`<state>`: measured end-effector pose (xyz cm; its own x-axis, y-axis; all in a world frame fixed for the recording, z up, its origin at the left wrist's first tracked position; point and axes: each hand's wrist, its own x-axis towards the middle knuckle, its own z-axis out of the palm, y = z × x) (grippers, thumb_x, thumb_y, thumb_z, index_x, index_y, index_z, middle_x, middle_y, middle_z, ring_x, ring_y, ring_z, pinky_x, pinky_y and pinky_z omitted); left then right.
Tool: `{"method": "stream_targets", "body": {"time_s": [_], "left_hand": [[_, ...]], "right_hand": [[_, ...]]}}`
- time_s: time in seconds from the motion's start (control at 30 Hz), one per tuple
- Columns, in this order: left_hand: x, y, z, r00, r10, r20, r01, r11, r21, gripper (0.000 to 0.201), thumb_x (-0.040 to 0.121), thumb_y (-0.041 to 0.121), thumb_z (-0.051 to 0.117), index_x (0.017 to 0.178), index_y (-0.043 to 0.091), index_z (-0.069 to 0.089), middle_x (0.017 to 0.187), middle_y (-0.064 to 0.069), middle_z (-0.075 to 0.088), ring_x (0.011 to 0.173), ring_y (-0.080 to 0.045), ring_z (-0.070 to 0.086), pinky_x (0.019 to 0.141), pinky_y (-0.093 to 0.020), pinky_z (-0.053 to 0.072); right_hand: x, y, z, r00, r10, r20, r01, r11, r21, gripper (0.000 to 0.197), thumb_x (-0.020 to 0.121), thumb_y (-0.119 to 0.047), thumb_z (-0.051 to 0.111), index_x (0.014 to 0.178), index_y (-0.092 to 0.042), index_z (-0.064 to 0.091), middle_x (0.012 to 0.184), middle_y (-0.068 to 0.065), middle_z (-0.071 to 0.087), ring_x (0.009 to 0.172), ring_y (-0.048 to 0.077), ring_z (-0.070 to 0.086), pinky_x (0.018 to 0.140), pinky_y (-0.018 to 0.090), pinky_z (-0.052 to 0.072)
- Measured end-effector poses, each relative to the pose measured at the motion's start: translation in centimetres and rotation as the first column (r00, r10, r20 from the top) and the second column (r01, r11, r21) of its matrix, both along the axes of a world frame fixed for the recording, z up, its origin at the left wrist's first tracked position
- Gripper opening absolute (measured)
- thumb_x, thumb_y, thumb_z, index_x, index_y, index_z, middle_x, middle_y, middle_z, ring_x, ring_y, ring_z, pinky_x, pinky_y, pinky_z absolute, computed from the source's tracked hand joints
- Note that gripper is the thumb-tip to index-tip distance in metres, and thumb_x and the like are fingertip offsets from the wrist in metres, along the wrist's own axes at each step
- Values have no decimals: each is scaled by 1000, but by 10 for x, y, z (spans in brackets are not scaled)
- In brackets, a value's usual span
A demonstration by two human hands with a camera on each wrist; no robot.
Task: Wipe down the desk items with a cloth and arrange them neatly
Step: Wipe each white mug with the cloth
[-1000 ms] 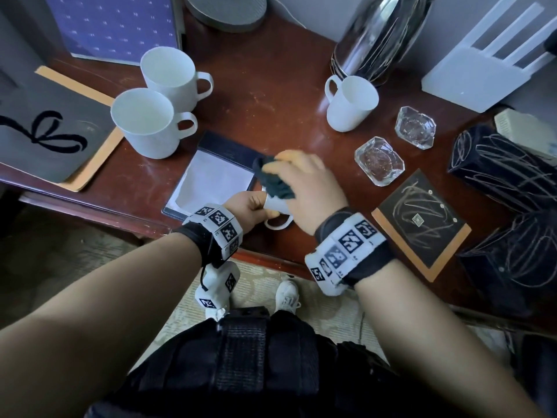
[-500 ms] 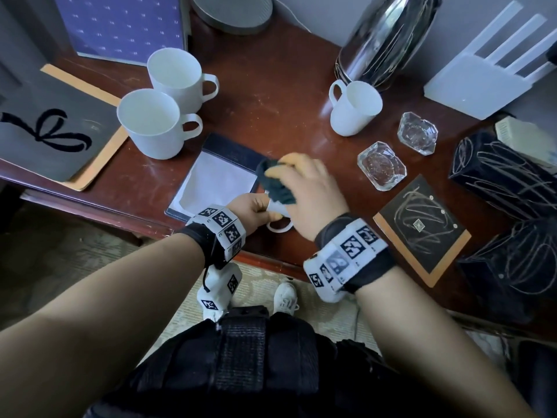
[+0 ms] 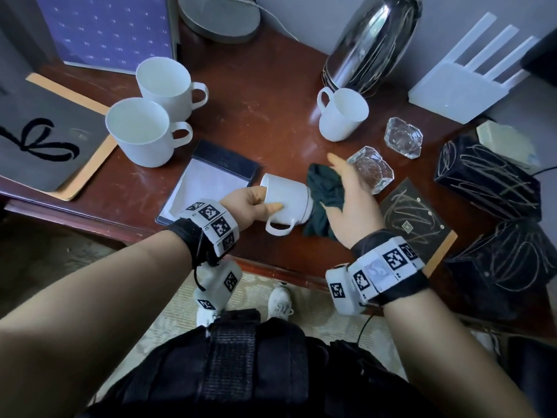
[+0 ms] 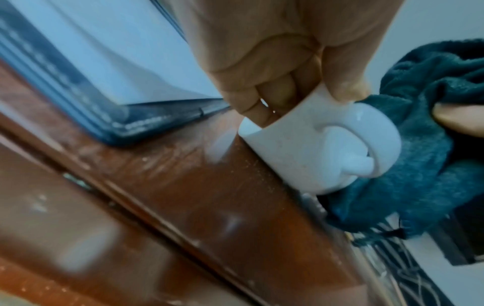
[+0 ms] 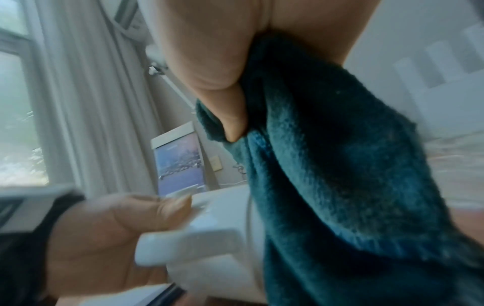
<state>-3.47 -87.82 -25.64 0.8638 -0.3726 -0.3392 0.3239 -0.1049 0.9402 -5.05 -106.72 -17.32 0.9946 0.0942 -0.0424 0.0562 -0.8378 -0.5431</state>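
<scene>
- Head view: left hand holds a white cup tipped on its side over the near edge of the table, mouth to the left, handle hanging down toward the near side.
- Left wrist view: left fingers go inside the cup mouth, thumb pressed on the outer wall; rim is pinched between them.
- Right hand holds a dark teal cloth against the cup's base, on its right.
- Right wrist view: thumb pins the cloth into the palm; the other right fingers are behind the fabric there. In the head view the index finger sticks out toward the far side.
- Notepad in a dark holder lies flat just left of and under the cup mouth.
- Two white cups stand upright far left, touching or nearly so: front one, back one, handles to the right.
- Third upright cup far right of centre, handle to the left, just in front of a shiny metal kettle.
- Two clear glass dishes right of the cloth: near one close behind the right hand, far one beyond it.
- Dark card with an orange edge lies right of the right wrist; black boxes with scribble pattern further right.
- White router with antennas at far right.
</scene>
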Motion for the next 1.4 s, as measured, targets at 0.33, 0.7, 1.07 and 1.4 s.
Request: {"method": "stream_targets", "body": {"time_s": [0.33,0.7,1.07,1.4], "left_hand": [[-6,18,7,983,-173,-62,172,985,-18,39,87,-12,48,116,14,52,109,6,62,96,0,60,86,-14,44],[-3,10,9,940,-328,91,249,843,477,9,93,25,55,88,24,63,84,13,60,85,-6,51,73,-13,33],[2,11,15,951,-297,80,217,832,510,8,92,24,56,97,24,62,92,8,60,92,-9,53,85,-20,37],[8,9,28,964,-258,62,195,848,494,23,89,29,59,110,20,64,97,10,58,96,-6,52,79,-13,31]], "right_hand": [[21,15,-20,991,81,-107,-90,993,-77,57,79,10,43,127,-20,53,131,1,49,121,24,42,104,34,35],[13,47,-9,933,357,-37,-358,915,-185,47,80,-6,50,125,-19,57,133,-2,52,121,25,38,104,30,30],[23,3,13,957,281,-78,-291,907,-304,58,78,10,41,126,-19,57,134,-2,49,124,26,37,102,27,26],[11,-22,-12,877,469,-105,-467,781,-414,46,67,8,46,98,-14,71,114,8,63,108,33,46,85,52,45]]}}
